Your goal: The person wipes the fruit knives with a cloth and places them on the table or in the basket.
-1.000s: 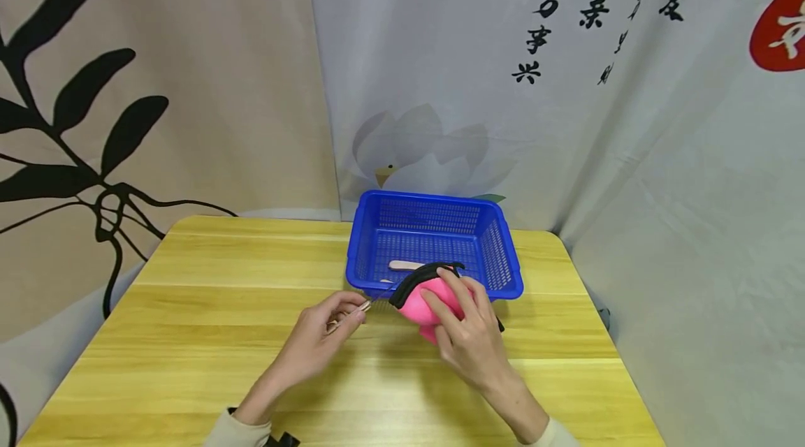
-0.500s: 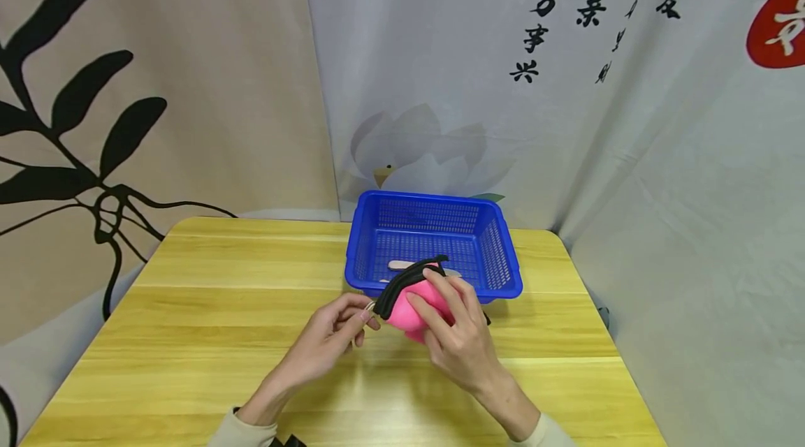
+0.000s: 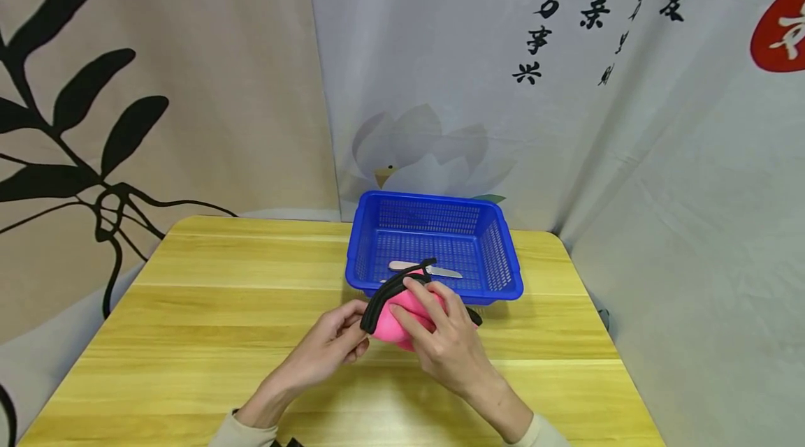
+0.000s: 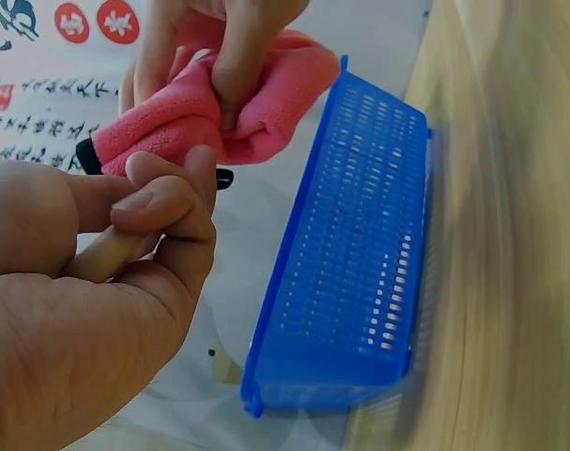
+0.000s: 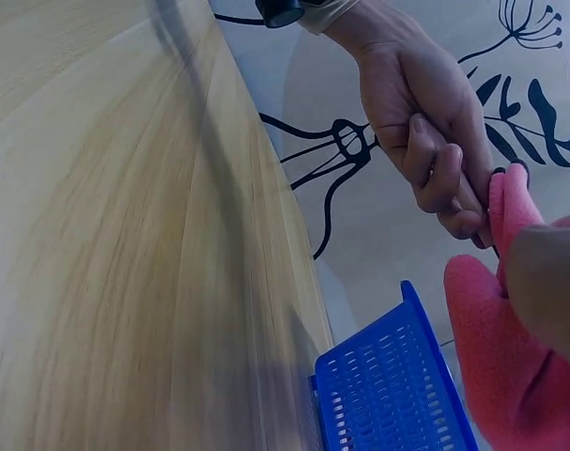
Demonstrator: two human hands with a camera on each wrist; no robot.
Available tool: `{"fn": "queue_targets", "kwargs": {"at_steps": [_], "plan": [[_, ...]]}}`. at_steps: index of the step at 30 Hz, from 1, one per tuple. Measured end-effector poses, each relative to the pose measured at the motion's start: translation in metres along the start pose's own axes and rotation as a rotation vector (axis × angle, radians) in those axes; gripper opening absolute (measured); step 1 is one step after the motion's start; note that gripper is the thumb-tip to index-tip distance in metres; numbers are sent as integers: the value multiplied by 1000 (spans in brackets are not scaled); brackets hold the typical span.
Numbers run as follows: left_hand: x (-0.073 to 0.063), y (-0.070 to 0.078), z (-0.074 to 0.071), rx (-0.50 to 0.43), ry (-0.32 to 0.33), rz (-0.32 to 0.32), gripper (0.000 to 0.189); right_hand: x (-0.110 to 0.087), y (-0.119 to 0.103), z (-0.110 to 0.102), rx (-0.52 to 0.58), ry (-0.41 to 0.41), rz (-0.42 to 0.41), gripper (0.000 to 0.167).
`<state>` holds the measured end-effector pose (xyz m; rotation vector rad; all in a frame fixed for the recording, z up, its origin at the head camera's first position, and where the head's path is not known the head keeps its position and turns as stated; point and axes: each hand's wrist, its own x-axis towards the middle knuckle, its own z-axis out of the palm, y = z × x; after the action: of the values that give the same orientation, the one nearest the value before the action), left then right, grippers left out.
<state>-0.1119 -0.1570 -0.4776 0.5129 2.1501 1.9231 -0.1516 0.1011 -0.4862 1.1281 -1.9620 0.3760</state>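
Note:
My right hand (image 3: 453,353) grips a bunched pink plush cloth (image 3: 388,327) with thick black edging, held up over the table just in front of the basket. Close on its left, my left hand (image 3: 323,346) has its fingers curled round a slim pale handle (image 4: 106,254), best seen in the left wrist view. The handle's far end is hidden behind the fingers and the cloth, so I cannot tell what tool it belongs to. In the head view, the cloth's black edge overlaps the left fingertips.
A blue perforated plastic basket (image 3: 353,251) stands at the back of the wooden table (image 3: 220,307). Inside lies a knife (image 3: 446,272) with a pale pinkish handle, partly covered by the cloth in the head view. Printed curtains (image 3: 251,84) hang behind the table.
The cloth and right hand have moved left and slightly down, toward the left hand. The cloth's edge now covers the left fingertips, and more of the knife in the basket shows.

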Motion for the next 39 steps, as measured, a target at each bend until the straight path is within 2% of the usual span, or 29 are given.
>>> {"fn": "queue_targets", "kwargs": {"at_steps": [10,17,23,39], "plan": [[-2,1,-2,-24,-18,-26,28,0,2,0,-29,-21,45,40],[-3,3,-3,-32,-44,-53,32,-1,12,-1,-74,-9,61,32],[-4,4,-4,-40,-46,-55,30,-4,19,-3,-87,-29,86,37],[-6,3,-5,-28,-47,-64,31,-8,32,-7,-92,-20,148,46]]}}
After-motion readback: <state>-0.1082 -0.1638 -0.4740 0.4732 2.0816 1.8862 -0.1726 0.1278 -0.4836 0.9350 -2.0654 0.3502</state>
